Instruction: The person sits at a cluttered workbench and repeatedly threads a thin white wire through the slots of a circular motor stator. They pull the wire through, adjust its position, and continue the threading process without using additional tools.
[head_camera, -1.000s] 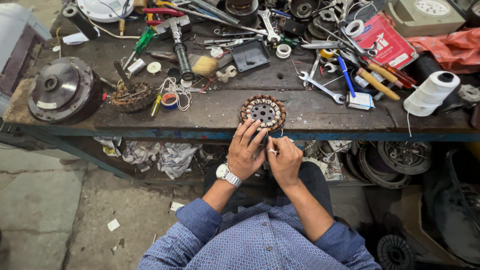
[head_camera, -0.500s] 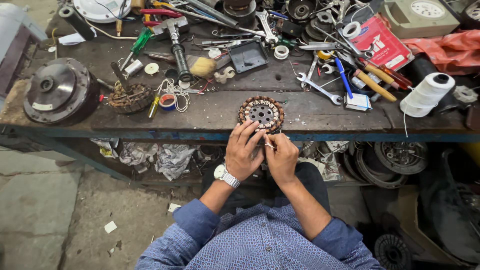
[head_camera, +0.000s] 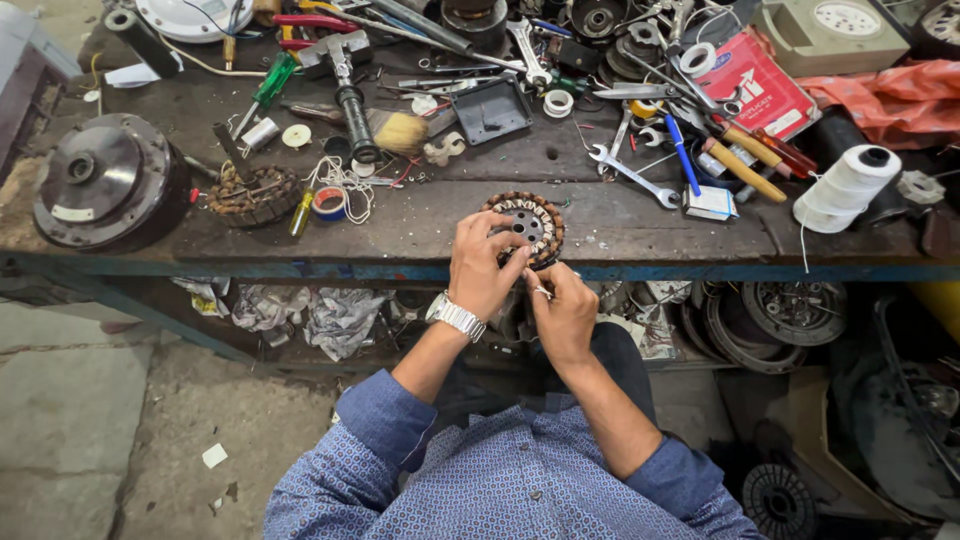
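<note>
A round motor stator (head_camera: 533, 222) with copper windings rests tilted at the front edge of the dark wooden workbench (head_camera: 420, 225). My left hand (head_camera: 482, 268), with a metal watch on the wrist, grips the stator's near left rim. My right hand (head_camera: 562, 312) is just below the stator's lower right edge, fingers pinched on something thin and small; I cannot tell what it is.
The bench holds a black motor housing (head_camera: 105, 180), an old winding coil (head_camera: 255, 192), tape roll (head_camera: 329, 203), brush (head_camera: 398, 132), spanners (head_camera: 632, 176), screwdrivers, a white thread cone (head_camera: 848, 188) and a red box (head_camera: 755, 85). Motor parts lie on the lower shelf (head_camera: 795, 310).
Both hands stay at the stator; my right hand has shifted slightly lower and nearer to me. The camera view has drifted a little.
</note>
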